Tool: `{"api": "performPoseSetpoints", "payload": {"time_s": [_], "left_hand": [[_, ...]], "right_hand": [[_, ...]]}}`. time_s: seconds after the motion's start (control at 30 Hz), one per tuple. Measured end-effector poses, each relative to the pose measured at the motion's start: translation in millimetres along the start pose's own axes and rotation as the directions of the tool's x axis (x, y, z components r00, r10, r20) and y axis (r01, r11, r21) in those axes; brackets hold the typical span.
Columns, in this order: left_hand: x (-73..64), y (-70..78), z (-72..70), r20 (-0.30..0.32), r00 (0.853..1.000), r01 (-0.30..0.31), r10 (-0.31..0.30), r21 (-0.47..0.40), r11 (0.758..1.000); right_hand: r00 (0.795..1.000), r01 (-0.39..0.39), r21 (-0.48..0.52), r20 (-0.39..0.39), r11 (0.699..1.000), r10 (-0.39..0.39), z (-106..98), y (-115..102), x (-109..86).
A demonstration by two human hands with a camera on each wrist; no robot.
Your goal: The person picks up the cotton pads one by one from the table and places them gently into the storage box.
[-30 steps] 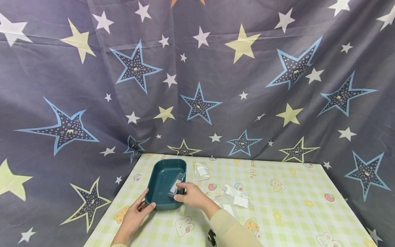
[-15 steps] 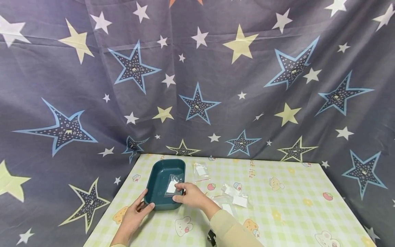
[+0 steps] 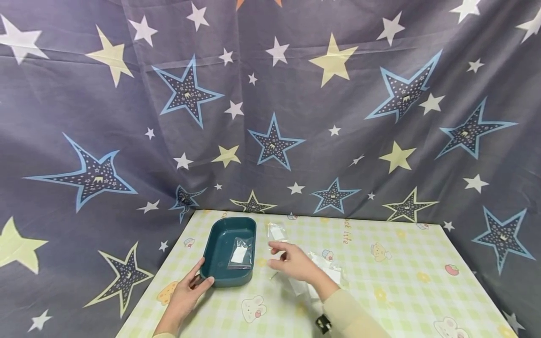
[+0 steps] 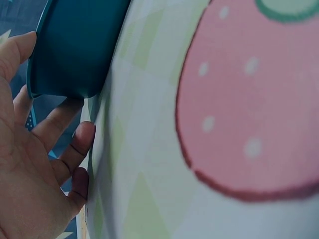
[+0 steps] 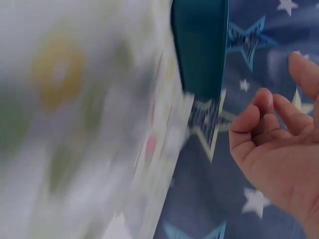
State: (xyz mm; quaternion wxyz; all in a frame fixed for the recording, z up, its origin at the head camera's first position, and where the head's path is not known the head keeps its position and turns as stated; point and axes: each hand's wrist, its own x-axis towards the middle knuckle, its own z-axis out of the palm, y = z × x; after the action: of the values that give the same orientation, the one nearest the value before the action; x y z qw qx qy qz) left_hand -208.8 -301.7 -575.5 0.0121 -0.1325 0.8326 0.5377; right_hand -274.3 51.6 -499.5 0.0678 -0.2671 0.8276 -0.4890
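A dark teal plastic box (image 3: pixel 224 279) with a raised rim stands on the left part of the table. Inside it, by the right wall, lies one small clear zip bag (image 3: pixel 240 253) with a white label. My left hand (image 3: pixel 189 291) holds the box's near left corner, thumb on one side and fingers on the other; the left wrist view shows the thumb at the rim. To the right of the box, above the table, is my right hand (image 3: pixel 293 263), fingers loosely bent and holding nothing. Beneath and beside it lie several more clear bags (image 3: pixel 334 273) with white labels, partly hidden.
Another clear bag (image 3: pixel 276 231) lies farther back, right of the box. A checked cloth (image 3: pixel 401 281) with cartoon prints covers the table. Behind it hangs a dark star-patterned curtain (image 3: pixel 296 141).
The right hand has let go of the bag, which now lies in the box, and moved right, out over the other bags. The left hand has stayed at the box's corner.
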Motion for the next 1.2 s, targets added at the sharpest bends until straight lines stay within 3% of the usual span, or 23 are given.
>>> {"api": "performPoseSetpoints", "payload": {"time_s": [0.33, 0.5, 0.6, 0.87, 1.2], "left_hand": [[2.4, -1.9, -1.7, 0.007, 1.0, -0.001, 0.001, -0.015, 1.0], [1.6, -2.8, -1.9, -0.002, 1.0, -0.001, 0.001, -0.009, 1.0], [1.2, -3.6, -1.6, -0.004, 1.0, 0.002, -0.002, -0.007, 1.0], [1.2, -4.9, -1.9, 0.002, 1.0, -0.002, 0.002, 0.021, 1.0], [2.3, -3.9, -1.1, 0.009, 1.0, -0.005, 0.005, 0.01, 1.0]], "right_hand": [[0.982, -0.157, -0.136, -0.13, 0.978, 0.14, -104, 53, -52.4], [0.976, -0.205, -0.244, -0.122, 0.948, 0.18, -133, 76, -72.6], [0.978, -0.202, -0.286, -0.103, 0.937, 0.18, -137, 89, -82.5], [0.965, -0.261, -0.237, -0.072, 0.936, 0.251, -125, 117, -95.0], [0.967, -0.253, -0.231, -0.031, 0.94, 0.253, -117, 125, -92.1]]}}
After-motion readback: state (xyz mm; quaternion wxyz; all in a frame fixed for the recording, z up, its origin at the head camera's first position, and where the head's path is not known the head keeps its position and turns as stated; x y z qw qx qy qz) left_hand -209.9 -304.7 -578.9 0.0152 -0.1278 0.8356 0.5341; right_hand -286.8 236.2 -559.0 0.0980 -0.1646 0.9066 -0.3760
